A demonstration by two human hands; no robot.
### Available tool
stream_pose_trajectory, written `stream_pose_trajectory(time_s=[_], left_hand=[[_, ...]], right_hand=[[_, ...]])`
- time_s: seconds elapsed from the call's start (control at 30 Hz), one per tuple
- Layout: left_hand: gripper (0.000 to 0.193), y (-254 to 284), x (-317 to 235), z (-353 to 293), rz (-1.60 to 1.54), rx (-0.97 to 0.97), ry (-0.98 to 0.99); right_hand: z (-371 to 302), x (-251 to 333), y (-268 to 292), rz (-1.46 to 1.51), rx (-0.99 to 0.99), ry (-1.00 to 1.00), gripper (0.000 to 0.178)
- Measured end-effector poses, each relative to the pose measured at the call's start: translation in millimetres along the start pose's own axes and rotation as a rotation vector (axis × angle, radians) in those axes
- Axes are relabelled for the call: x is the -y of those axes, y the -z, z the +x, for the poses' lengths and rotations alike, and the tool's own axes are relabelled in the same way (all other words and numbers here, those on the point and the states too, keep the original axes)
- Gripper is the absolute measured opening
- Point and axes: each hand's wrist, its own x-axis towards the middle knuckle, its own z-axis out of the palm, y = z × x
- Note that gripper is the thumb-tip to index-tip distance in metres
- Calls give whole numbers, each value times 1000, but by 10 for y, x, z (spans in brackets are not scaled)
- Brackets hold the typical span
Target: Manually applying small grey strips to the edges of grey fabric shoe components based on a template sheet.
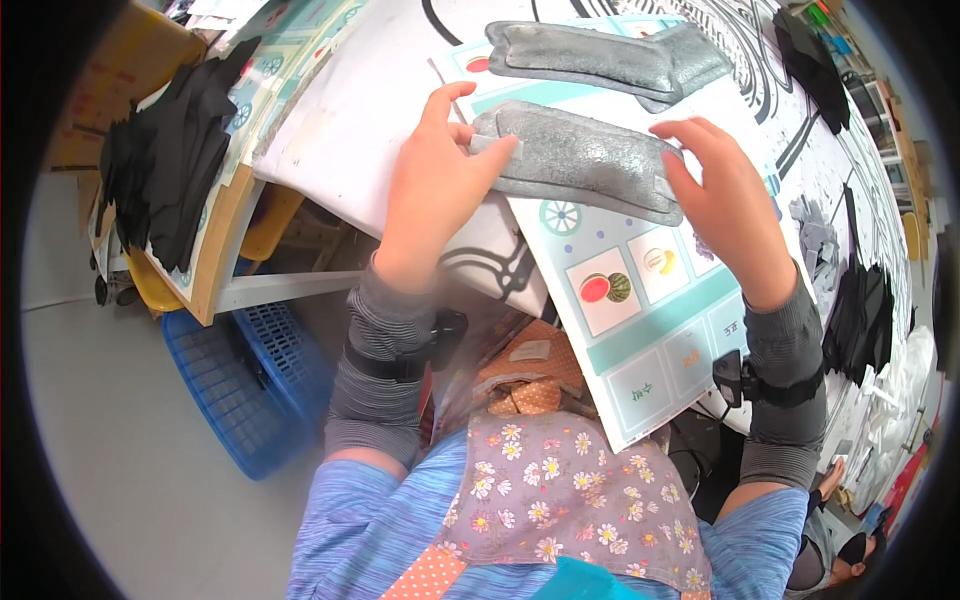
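Observation:
A silvery-grey padded strip [590, 155], oblong with a stitched flat rim, lies in front of me, a small pale tab at each end. At its left end my left hand [440, 185] has the thumb on the pale tab and a finger curled close to it, while the index finger is raised away. My right hand [730, 200] grips the right end between thumb and bent fingers, beside the other tab. Just beyond lies another silvery-grey padded piece [585, 55], overlapping a third at its right. The undersides are hidden.
Beneath the pads is a printed picture sheet [640, 350] overhanging the white table's [340, 140] near edge. Black fabric pieces pile up on the left side table [180, 160] and at right [860, 320]. Blue plastic baskets [240, 390] stand on the floor. Another person [835, 545] is at lower right.

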Motion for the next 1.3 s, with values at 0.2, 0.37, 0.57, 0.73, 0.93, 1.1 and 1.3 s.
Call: stream_pose_trajectory(time_s=[0.2,0.37,0.57,0.73,0.93,1.1,1.3], left_hand=[[73,-139,-107,-55,-41,-88,-157],[74,-245,-379,-257,106,-271,-424],[80,-310,-655,-557,-301,-137,-344],[84,-146,-921,-733,-439,-195,-287],[83,-95,-1044,-879,-541,-247,-364],[80,-172,-1003,-836,-588,-216,-278],[76,-385,-896,-1028,-514,155,-224]], right_hand=[[-751,-150,221,-80,168,-432,31],[-905,-173,152,20,152,-514,49],[-920,-439,109,275,70,-484,55],[-909,-516,83,1364,99,-748,66],[-847,-425,116,1563,94,-713,54],[-1008,-296,313,1684,-34,-622,39],[-1642,-238,630,1561,-313,-615,39]])
